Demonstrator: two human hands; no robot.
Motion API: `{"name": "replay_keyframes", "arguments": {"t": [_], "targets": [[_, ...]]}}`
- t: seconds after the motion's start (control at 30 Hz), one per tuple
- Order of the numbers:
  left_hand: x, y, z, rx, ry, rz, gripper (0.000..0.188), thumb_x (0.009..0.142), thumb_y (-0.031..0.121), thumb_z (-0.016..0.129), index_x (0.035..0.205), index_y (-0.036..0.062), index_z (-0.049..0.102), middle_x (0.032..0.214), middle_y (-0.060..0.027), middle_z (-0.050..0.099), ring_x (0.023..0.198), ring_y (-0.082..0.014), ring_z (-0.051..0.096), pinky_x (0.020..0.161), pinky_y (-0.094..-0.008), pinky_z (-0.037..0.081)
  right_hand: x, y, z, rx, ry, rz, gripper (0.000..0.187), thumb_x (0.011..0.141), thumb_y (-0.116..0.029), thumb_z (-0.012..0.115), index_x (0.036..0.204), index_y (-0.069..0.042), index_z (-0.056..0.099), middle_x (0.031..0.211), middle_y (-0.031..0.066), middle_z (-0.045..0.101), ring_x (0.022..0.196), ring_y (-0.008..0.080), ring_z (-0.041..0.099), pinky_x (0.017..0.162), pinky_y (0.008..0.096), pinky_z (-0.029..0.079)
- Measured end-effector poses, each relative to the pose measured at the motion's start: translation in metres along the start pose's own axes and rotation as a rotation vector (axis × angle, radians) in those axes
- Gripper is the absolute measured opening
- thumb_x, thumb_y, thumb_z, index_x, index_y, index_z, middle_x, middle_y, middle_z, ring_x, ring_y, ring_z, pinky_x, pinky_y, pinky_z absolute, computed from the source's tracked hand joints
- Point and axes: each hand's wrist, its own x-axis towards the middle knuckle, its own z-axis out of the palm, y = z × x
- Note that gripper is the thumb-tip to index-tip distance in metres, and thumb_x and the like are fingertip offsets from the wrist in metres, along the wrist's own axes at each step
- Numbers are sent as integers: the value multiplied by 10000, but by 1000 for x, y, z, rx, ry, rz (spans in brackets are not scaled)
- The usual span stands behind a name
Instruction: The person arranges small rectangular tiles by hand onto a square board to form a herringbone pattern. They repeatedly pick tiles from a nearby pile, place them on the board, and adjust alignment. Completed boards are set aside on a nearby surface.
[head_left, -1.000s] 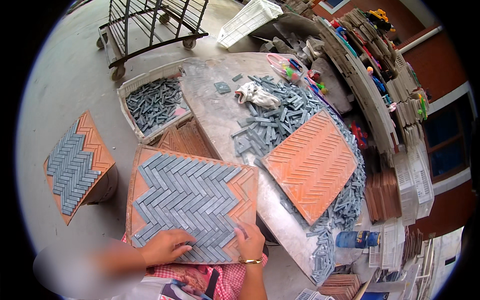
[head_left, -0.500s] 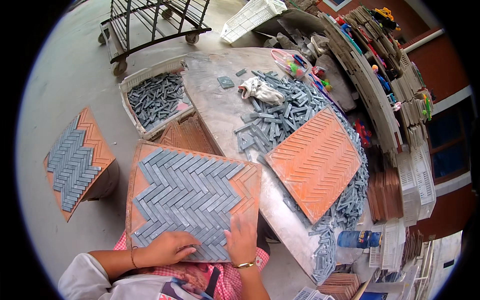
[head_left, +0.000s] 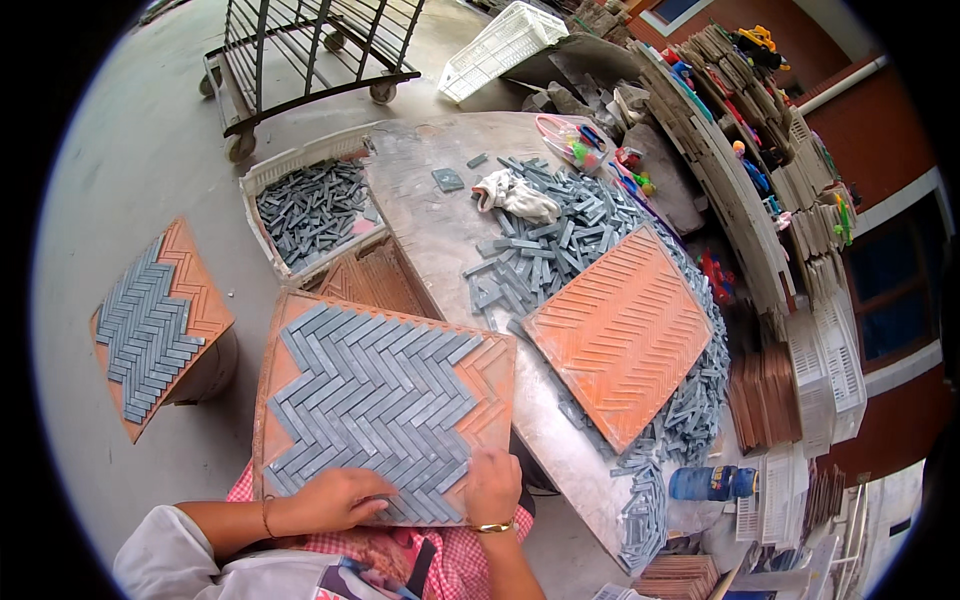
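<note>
On my lap rests an orange ridged tray (head_left: 283, 432), tilted towards me. Narrow grey tile strips (head_left: 375, 400) lie on it in a herringbone pattern, with bare orange grooves along its sides. My left hand (head_left: 345, 498) lies over the lower tiles near the tray's close edge, its fingers stretched out and holding nothing. At the tray's lower right side, my right hand (head_left: 492, 485) has its fingers curled on the edge; its fingertips are partly hidden.
To the right, an orange ridged tray without tiles (head_left: 622, 335) leans on a heap of loose grey strips (head_left: 560, 235) on the worktable (head_left: 425, 215). White gloves (head_left: 517, 195) top the heap. A crate (head_left: 262, 215) of strips, a part-tiled tray (head_left: 150, 325) and a wheeled rack (head_left: 310, 90) stand beyond.
My right hand has gone from resting with spread fingers on the tray's surface to curling at its right edge. My left hand stays over the lower tiles. The view has shifted slightly.
</note>
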Motion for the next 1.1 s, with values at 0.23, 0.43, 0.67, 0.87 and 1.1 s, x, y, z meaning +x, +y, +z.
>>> {"name": "replay_keyframes", "arguments": {"t": [0.23,0.43,0.67,0.87,1.1], "targets": [[4,6,-5,18,-8,2,196,811,163,613,980,63,630,922,-103,634,784,-297,612,674,-353,499,13,21,-8,374,-137,294,137,745,-69,650,860,-34,583,790,130,616,705,292,608,642,368,483],[2,-9,-53,128,272,-103,179,783,67,616,960,41,623,898,-107,623,736,-270,609,636,-337,500,19,93,-48,-25,320,456,210,732,16,620,936,7,569,845,161,583,658,279,598,619,369,484],[-49,-84,-80,-154,876,-356,223,825,44,535,1037,-15,569,947,-77,599,854,-133,555,728,-263,460,-44,39,-51,320,-214,620,277,904,-249,480,978,-18,612,906,120,650,855,293,609,768,367,481],[-65,-84,-45,-467,687,-532,253,915,180,480,927,-40,604,742,-8,562,706,-70,474,637,-239,418,-66,78,23,689,-190,1035,487,925,-393,448,926,77,577,791,57,567,701,177,486,639,340,429],[-55,-82,-43,-619,826,-502,230,922,171,469,870,-26,577,750,36,502,694,-63,418,620,-236,391,-56,63,5,521,-171,770,558,938,-406,420,887,135,545,712,91,522,668,200,433,579,388,376]]}}
